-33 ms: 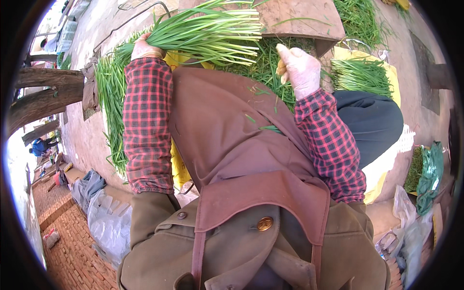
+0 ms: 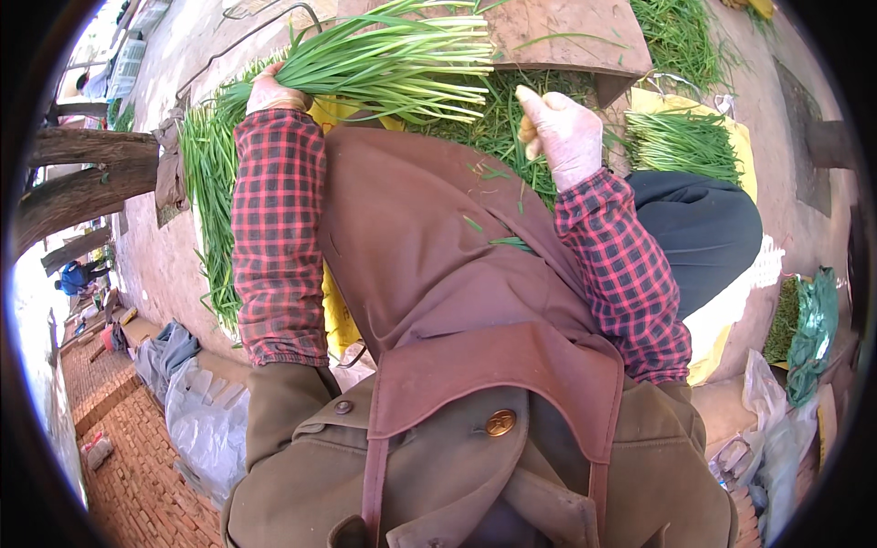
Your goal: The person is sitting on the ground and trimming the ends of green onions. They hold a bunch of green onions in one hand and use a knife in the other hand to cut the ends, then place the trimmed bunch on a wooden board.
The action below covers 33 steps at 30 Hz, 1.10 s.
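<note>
My left hand (image 2: pixel 274 93) is closed around the leafy end of a bundle of garlic chives (image 2: pixel 393 62). The pale cut ends of the bundle point right, over the edge of a low brown board. To the right of those ends is my right hand (image 2: pixel 568 137), apart from the bundle. Its fingers are curled in, the thumb side juts up and left, and the fingertips look yellowish. No stalk shows in it. More long chives (image 2: pixel 210 201) lie beside my left forearm. Loose green trimmings (image 2: pixel 512 137) lie below the board, between my hands.
The low brown board (image 2: pixel 566 41) stands ahead. A pile of chives (image 2: pixel 685 144) rests on yellow sheeting at right, with scattered greens (image 2: pixel 681 36) beyond. A brown apron (image 2: pixel 438 219) covers my lap. Wooden trunks (image 2: pixel 87 183) stand at left; plastic bags (image 2: pixel 208 425) lie lower left.
My right hand has shifted very slightly left. My left hand and the chive bundle look almost unmoved.
</note>
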{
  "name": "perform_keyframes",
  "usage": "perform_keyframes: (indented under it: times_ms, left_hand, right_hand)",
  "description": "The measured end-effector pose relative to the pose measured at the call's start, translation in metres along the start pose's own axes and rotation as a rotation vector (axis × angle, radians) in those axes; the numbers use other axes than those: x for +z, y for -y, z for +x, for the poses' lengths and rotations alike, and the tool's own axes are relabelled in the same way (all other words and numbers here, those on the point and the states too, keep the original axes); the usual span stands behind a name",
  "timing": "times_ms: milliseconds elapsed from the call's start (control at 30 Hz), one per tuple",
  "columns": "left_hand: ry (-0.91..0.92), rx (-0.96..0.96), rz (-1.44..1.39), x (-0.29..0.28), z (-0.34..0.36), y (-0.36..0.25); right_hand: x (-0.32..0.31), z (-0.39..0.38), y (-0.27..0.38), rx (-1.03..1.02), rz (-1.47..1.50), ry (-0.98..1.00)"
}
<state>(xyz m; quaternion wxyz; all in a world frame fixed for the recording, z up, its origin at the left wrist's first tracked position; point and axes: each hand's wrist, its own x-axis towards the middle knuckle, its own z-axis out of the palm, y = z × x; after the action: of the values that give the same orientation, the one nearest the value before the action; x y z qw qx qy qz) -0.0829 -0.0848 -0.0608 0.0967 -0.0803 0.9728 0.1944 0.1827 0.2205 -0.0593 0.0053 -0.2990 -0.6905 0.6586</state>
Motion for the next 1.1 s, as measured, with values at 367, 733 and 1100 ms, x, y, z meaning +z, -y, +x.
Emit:
perform_keyframes:
  times_ms: [367, 733, 1100]
  left_hand:
    - [-0.039, -0.016, -0.408, -0.024, -0.047, -0.041]
    - [0.373, 0.068, -1.433, 0.007, -0.058, -0.128]
    - [1.0, 0.091, -1.231, 0.021, -0.133, -0.227]
  right_hand:
    - [-0.021, 0.022, 0.007, -0.427, -0.163, -0.237]
    - [0.012, 0.035, 0.099, -0.807, -0.556, 0.269]
    - [0.015, 0.05, 0.036, -0.242, 0.464, 0.431]
